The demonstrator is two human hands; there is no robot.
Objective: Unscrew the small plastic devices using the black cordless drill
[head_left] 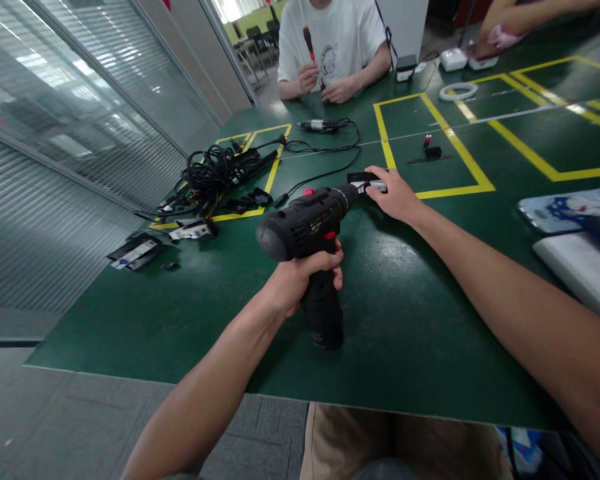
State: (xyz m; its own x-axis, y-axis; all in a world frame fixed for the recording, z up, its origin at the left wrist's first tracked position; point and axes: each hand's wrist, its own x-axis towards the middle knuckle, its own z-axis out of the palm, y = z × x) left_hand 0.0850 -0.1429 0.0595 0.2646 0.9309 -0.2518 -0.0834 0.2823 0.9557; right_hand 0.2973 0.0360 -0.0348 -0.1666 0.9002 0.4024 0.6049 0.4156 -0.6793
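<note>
My left hand (pixel 295 280) is wrapped round the grip of a black cordless drill (pixel 300 227) with red buttons. The drill's chuck points away and to the right, up to a small black box with a white label (pixel 363 179). My right hand (pixel 387 193) grips that box at its right end, near the table's middle. Whether the drill's bit touches the box cannot be made out, as the chuck covers that spot. Pale specks (pixel 390 257) lie on the green table (pixel 405 347) below my right hand.
To the left lie a heap of black cables (pixel 215 173) and two labelled black boxes, the nearer one (pixel 137 252) by the table edge. A corded tool (pixel 320 125) lies further back. Across the table a person (pixel 333 50) holds a screwdriver (pixel 309 43). A phone (pixel 570 208) lies right.
</note>
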